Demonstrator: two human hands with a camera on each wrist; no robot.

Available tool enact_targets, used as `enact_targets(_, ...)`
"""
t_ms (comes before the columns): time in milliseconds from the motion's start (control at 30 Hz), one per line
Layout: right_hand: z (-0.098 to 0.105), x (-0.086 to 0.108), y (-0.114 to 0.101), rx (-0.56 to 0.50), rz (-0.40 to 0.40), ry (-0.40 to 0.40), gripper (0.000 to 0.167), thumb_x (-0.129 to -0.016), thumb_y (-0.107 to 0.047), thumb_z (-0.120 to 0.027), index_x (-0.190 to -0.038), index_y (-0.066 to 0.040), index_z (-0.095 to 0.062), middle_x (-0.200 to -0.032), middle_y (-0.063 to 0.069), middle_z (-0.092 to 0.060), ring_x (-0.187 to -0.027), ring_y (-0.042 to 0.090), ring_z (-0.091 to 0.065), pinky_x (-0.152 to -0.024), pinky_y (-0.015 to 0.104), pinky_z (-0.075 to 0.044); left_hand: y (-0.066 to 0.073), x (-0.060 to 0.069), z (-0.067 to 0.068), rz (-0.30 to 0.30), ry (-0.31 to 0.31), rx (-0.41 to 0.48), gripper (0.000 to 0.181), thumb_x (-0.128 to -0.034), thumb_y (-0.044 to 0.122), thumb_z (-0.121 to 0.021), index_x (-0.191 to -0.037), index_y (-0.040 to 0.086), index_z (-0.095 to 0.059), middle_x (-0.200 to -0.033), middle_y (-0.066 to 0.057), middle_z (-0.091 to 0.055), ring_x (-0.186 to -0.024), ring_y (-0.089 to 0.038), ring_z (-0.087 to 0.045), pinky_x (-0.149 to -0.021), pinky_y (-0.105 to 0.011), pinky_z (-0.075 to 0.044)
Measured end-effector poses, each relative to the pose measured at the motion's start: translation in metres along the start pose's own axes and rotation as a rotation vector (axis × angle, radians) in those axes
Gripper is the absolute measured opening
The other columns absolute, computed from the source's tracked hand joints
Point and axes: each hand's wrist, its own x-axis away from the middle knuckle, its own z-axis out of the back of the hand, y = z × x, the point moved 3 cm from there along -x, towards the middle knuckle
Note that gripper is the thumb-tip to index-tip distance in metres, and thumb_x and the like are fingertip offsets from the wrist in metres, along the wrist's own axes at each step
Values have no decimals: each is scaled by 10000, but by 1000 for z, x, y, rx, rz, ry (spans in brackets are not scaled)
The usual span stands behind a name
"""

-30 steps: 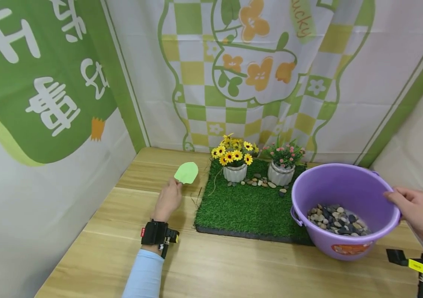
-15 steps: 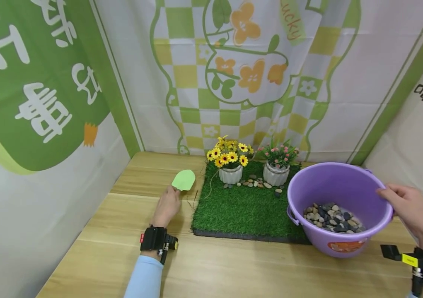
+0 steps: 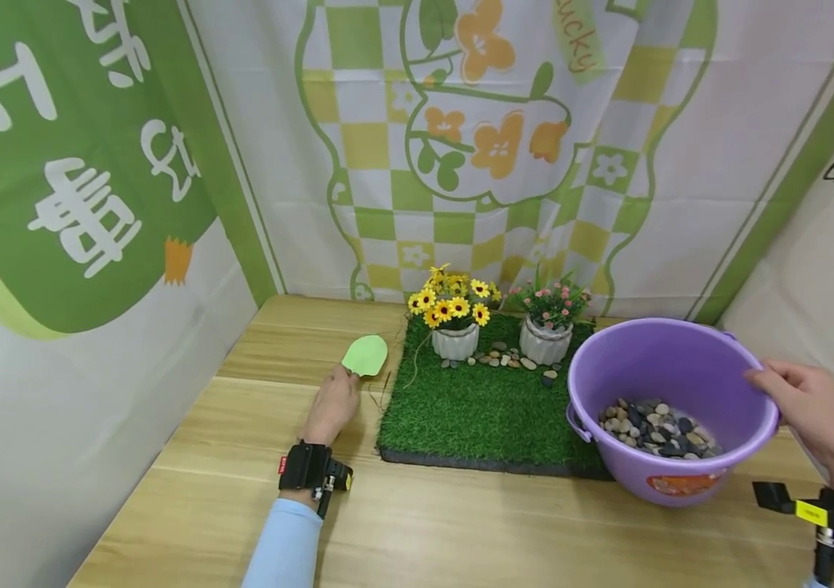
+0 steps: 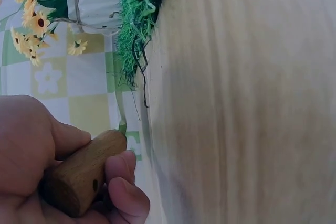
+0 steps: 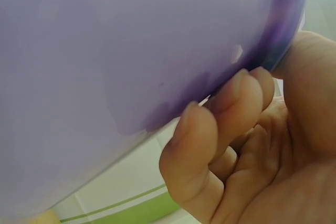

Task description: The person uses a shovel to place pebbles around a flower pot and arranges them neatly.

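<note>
My left hand grips a small garden trowel by its short wooden handle, thumb and fingers wrapped round it. The trowel's light green blade points away over the table, left of the grass mat. Whether the blade touches the tabletop, I cannot tell. At the right, my right hand holds the rim of a purple bucket, thumb over the edge and fingers curled against the outer wall. Mixed pebbles cover part of the bucket's floor.
An artificial grass mat lies mid-table, overlapped by the bucket at its right. On it stand a pot of yellow flowers and a pot of pink flowers. Several loose stones lie between them. Printed curtains enclose the wooden table.
The head view has shifted slightly. The trowel's blade has come a little closer to me. Both hands keep their grips, and the pots and mat stay put.
</note>
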Motion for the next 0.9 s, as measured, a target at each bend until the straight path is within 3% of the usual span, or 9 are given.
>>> enact_targets(200,2,5,4,9,29,7,335,-1043,-197,-459,-792,-64,-638,-607,5,-665,-496,151,-620,-506,262,-500,-1,2,-2,-9,-36,-22,235,-1059,169,-378,-1096,-40,-478,-784,-174,-531,-631,-264,-498,-534,-338,-363)
enact_targets(333,5,8,4,26,2,11,346,-1046,-216,-453,-808,-47,-639,-614,15,-669,-509,165,-621,-523,262,-496,0,0,-2,-19,-55,-34,244,-1060,178,-374,-1107,-42,-469,-741,-138,-504,-604,-248,-485,-518,-326,-354)
enact_targets(567,8,0,0,27,9,19,314,-1040,-230,-476,-824,-88,-654,-630,-17,-678,-521,144,-626,-525,247,-498,0,-4,2,-13,-86,-63,279,-1053,192,-384,-1154,-54,-467,-742,-156,-532,-591,-259,-510,-517,-345,-384)
enact_targets(733,5,0,0,19,-8,19,304,-1037,-243,-484,-845,-78,-651,-640,-10,-687,-530,147,-633,-526,258,-503,-2,-4,6,-17,-91,-114,256,-1034,201,-415,-1075,-34,-505,-754,-144,-538,-629,-267,-526,-539,-354,-402)
enact_targets(900,4,1,2,-6,-28,5,299,-1039,-272,-482,-901,-78,-663,-670,16,-699,-558,160,-641,-558,263,-499,-4,-2,10,-5,-116,-105,237,-1025,219,-442,-1013,-3,-522,-718,-86,-484,-607,-230,-499,-518,-317,-373)
